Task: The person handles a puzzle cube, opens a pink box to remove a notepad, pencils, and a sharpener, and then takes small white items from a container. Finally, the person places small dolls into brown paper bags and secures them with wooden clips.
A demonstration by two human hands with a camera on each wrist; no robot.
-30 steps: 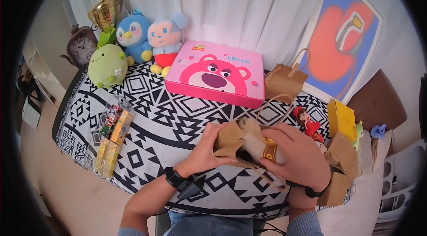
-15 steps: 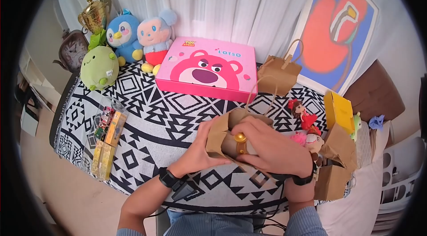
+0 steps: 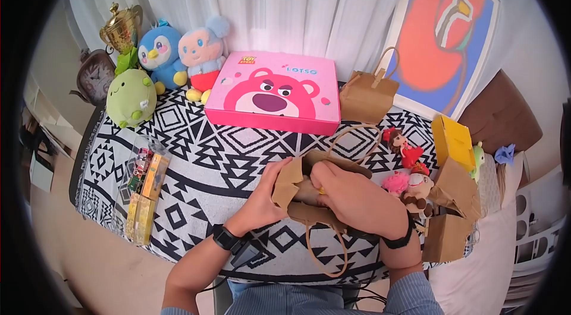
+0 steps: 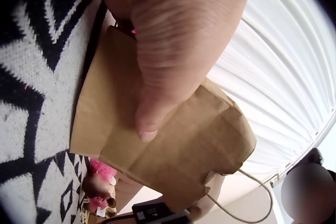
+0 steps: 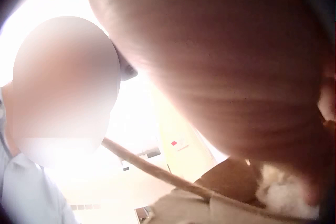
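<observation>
A brown paper bag with twisted handles stands open-mouthed in front of the person. The left hand grips its left side, and the left wrist view shows the thumb laid along the bag's wall. Reaching into the mouth, the right hand holds a pale plush toy with a bit of gold showing by the fingers. In the right wrist view the toy's fluffy fur appears below the hand, inside the bag. Most of the toy and the right fingertips are hidden.
A pink Lotso box lies behind the bag, with a second paper bag beside it. Dolls and a yellow box are at right. Plush toys, a trophy and packaged toys are at left.
The right hand has pushed the plush toy down and left into the bag, and the gold-buckled belt has mostly gone from sight. The left hand keeps its grip; a near handle has swung down.
</observation>
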